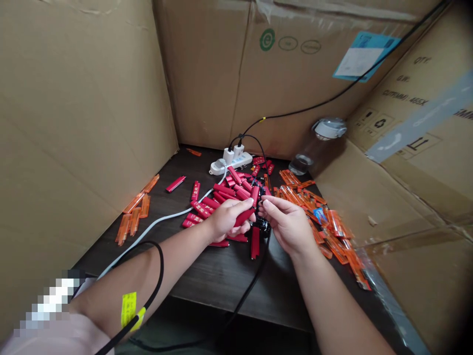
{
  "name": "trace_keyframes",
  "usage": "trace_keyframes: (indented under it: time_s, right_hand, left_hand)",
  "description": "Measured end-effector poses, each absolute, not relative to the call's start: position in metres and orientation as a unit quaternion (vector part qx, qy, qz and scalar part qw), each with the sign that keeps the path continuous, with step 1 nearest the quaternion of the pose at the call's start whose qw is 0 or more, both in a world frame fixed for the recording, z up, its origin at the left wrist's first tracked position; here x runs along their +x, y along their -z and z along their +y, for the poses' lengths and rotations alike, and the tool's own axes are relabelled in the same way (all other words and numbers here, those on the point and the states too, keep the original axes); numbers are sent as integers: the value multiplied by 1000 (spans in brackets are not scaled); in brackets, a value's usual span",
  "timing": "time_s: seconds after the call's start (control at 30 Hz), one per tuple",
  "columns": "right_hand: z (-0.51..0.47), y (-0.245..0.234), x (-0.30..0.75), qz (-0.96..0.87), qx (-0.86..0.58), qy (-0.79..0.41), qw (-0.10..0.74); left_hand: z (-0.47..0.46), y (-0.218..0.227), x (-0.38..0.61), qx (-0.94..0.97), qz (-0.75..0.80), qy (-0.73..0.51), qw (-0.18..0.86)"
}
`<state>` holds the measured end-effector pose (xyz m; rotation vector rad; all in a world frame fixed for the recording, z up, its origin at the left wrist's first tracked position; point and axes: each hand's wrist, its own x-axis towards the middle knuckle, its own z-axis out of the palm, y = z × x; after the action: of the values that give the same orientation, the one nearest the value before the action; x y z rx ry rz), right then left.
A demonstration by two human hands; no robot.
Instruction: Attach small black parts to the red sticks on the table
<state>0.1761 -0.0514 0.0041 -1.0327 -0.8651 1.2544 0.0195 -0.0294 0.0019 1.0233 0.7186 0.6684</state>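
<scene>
Head view: dark table (218, 281) hemmed by tall cardboard cartons (74, 123)

Soft, even light falls across the cardboard walls (88, 123) — no hard glare anywhere. Faint shadows sit under the left hand (225, 220) and right hand (286, 226) on the dark counter (218, 276), the wide lens bows the edges, the right corners darken — and a pixelated patch (48, 301) blurs the lower left.
</scene>
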Motion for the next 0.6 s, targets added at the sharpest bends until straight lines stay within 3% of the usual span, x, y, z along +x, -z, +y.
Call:
trace_keyframes:
  time_s: [0.6]
  right_hand:
    - [-59, 0, 165, -520, -467, -404, 590]
  left_hand:
    - [-33, 0, 25, 460, 334, -315, 760]
